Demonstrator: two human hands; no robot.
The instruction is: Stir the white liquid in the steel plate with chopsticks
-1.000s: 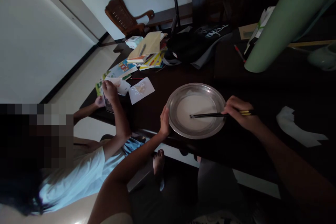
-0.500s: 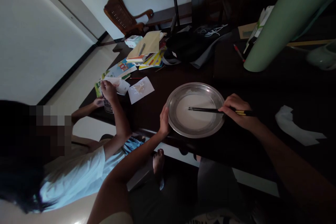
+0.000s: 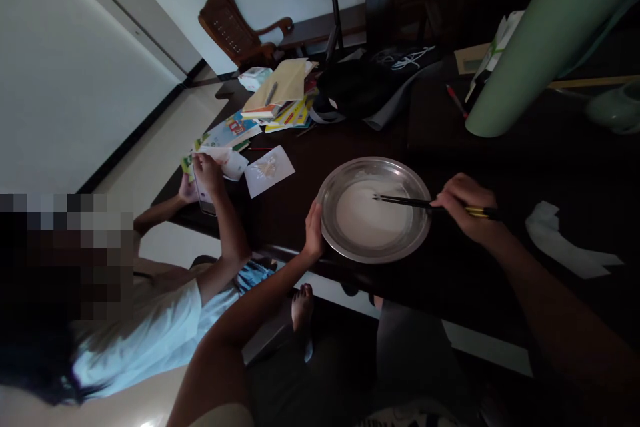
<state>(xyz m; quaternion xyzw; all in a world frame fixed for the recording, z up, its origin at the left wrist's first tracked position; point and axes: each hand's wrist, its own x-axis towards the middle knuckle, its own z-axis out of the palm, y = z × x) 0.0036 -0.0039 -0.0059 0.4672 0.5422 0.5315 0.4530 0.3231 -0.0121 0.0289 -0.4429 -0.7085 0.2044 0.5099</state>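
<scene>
Left hand's on the bowl's left edge, can't tell if clamped; right hand's pinching 2 chopsticks over it.

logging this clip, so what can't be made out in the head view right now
All in the head view:
Gripped stretch of the chopsticks: covered by the right hand.
Floor of the metal bowl: hidden under the whitish contents.
Screen of the phone: too small to read, partly behind the other person's hand.
Top of the green bottle: cut off by the picture's upper edge.
</scene>
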